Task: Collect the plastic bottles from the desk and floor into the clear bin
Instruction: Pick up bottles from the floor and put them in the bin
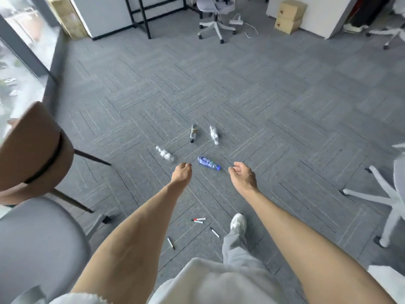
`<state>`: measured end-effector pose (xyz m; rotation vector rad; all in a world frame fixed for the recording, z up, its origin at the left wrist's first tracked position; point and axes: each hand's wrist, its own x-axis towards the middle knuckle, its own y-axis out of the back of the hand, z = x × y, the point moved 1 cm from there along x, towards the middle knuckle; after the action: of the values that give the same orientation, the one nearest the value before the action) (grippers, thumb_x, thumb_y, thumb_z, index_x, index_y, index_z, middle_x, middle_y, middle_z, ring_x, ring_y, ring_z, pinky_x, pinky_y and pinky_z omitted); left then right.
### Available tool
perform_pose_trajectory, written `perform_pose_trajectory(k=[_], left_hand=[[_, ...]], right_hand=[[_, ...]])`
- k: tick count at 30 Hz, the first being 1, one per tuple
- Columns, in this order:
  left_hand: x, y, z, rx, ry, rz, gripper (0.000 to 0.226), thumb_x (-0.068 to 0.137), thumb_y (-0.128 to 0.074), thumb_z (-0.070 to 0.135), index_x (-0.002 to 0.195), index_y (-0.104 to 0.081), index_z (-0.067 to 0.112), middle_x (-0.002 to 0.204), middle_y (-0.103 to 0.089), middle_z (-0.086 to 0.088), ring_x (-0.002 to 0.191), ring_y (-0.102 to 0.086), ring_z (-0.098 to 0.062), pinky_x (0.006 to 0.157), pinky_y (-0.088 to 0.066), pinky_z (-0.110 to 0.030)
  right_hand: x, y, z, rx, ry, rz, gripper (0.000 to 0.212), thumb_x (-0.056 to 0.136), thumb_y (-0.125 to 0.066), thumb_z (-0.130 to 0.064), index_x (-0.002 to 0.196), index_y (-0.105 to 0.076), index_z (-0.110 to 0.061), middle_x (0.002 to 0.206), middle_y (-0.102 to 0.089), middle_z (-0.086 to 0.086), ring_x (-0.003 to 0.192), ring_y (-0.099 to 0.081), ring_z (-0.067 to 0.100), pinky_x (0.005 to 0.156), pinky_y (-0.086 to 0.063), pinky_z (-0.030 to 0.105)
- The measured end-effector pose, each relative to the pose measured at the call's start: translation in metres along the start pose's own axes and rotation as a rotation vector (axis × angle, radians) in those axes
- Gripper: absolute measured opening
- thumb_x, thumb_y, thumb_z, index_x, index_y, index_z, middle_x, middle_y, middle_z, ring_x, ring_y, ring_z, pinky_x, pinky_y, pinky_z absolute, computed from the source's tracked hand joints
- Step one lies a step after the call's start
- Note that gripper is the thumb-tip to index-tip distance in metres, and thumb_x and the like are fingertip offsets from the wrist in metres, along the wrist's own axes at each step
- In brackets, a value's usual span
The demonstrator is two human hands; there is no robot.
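Several plastic bottles lie on the grey carpet ahead of me. A blue-labelled bottle (pixel 208 163) lies between my two hands. A clear bottle (pixel 164 154) lies to its left. Farther off rest a clear bottle with a black cap (pixel 193 133) and another clear bottle (pixel 214 134). My left hand (pixel 181 174) is stretched out over the floor with its fingers curled in, holding nothing. My right hand (pixel 242 176) is stretched out too, fingers loosely apart, empty. The clear bin and the desk are out of view.
A brown chair (pixel 32 150) and a grey seat (pixel 37 244) stand at my left. White office chair bases are at right (pixel 377 194) and far back (pixel 215 25). Several markers (pixel 199 220) lie by my foot. Cardboard boxes (pixel 289 16) sit at the back.
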<state>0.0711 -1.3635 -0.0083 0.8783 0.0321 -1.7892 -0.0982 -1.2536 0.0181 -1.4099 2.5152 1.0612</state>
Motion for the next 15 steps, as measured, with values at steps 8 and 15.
perform_pose_trajectory(k=[8,15], left_hand=[[0.086,-0.019,0.091,-0.063,0.085,0.138,0.026,0.094,-0.039,0.027,0.103,-0.059,0.014,0.115,-0.064,-0.014,0.106,-0.059,-0.032,0.096,-0.050,-0.047],[0.151,-0.025,0.130,-0.066,0.146,0.165,0.033,0.095,-0.037,0.030,0.109,-0.059,0.011,0.116,-0.063,-0.014,0.107,-0.058,-0.032,0.095,-0.050,-0.049]], right_hand=[[0.162,0.035,-0.041,-0.080,0.022,-0.136,0.042,0.097,-0.052,-0.030,0.135,-0.053,-0.012,0.132,-0.061,0.008,0.117,-0.059,0.025,0.092,-0.043,0.030],[0.247,0.021,-0.068,-0.137,-0.006,-0.245,0.042,0.096,-0.052,-0.031,0.134,-0.053,-0.013,0.132,-0.061,0.007,0.115,-0.059,0.025,0.088,-0.043,0.030]])
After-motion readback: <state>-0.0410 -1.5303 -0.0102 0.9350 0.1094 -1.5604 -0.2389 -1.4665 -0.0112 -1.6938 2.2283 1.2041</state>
